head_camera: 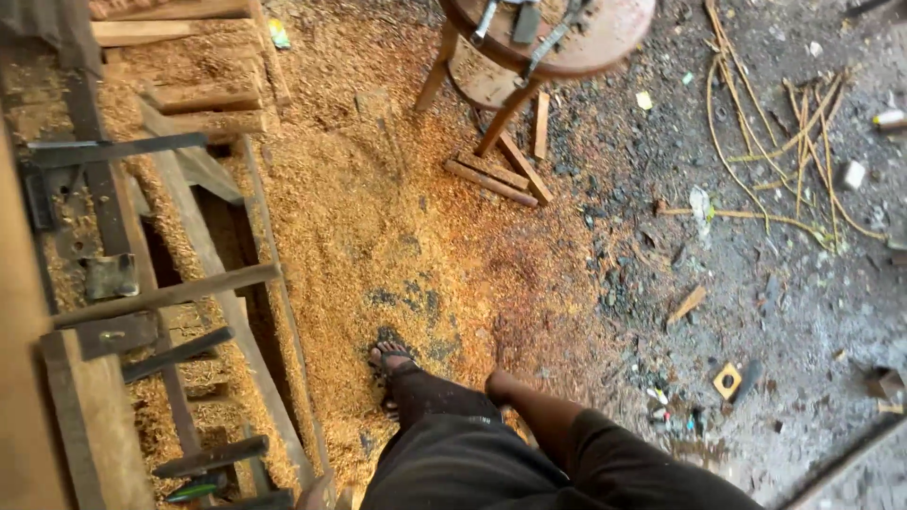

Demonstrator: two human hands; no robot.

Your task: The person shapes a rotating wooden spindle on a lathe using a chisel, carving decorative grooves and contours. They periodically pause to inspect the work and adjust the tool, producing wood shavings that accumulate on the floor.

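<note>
Head view: looked straight down past dark trousers (453, 453) to a foot in a sandal (392, 364), planted on the sawdust (378, 217). Saw almost nothing of the hands. Noticed only a small bit of skin at the bottom edge, maybe the left hand (316, 493), just beside the wooden frame (274, 312). Could not tell whether it was spread or closed, and found no right hand anywhere.

Found the wooden frame along the left side, long and open, crossed by dark metal bars (113, 149) and filled with shavings. Judged the bars as laid across to brace or guide the wood, and the thick dust beside it as fallen from cutting there.

Spotted a round stool (605, 42) at the top, well apart from the foot, with metal tools (526, 21) on its seat. Probably kept them there out of the dust and within reach. Saw short offcuts (496, 175) lying under its legs.

Made out a dark, dirty floor (784, 283) on the right, with thin cane strips (794, 142) and a small yellow square piece (727, 381). Looked like a rough workshop, lit by daylight.
</note>
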